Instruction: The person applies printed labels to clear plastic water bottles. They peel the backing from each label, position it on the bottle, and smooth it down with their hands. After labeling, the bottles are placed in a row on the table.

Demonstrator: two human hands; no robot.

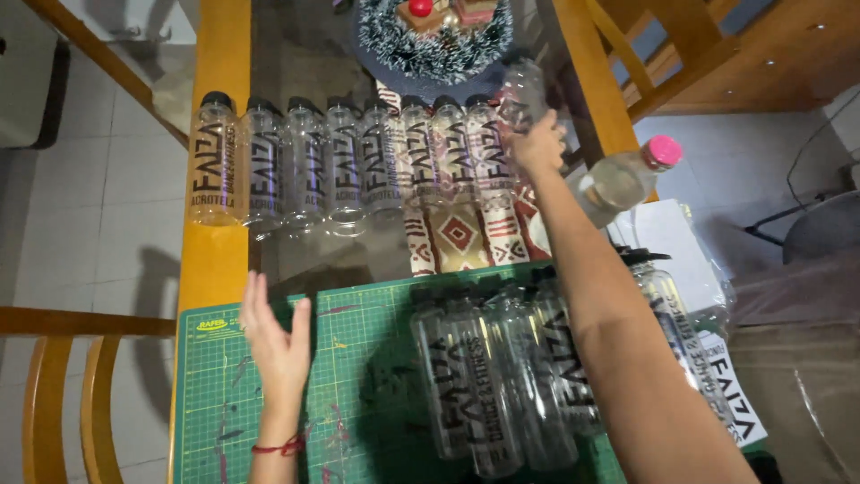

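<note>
My right hand (538,143) reaches far forward and is shut on a clear plastic bottle (521,92), held at the right end of a row of clear bottles with black caps and black lettering (345,166) lying side by side on the glass table. Open, with fingers spread, my left hand (276,336) hovers over the green cutting mat (358,403) and holds nothing. Several more clear bottles (502,376) lie on the mat under my right forearm.
A bottle with a pink cap (627,177) lies at the table's right edge beside white sheets (672,237). A patterned cloth (457,235) and a frosted wreath ornament (434,36) sit at the back. Wooden chairs (63,394) stand left and right.
</note>
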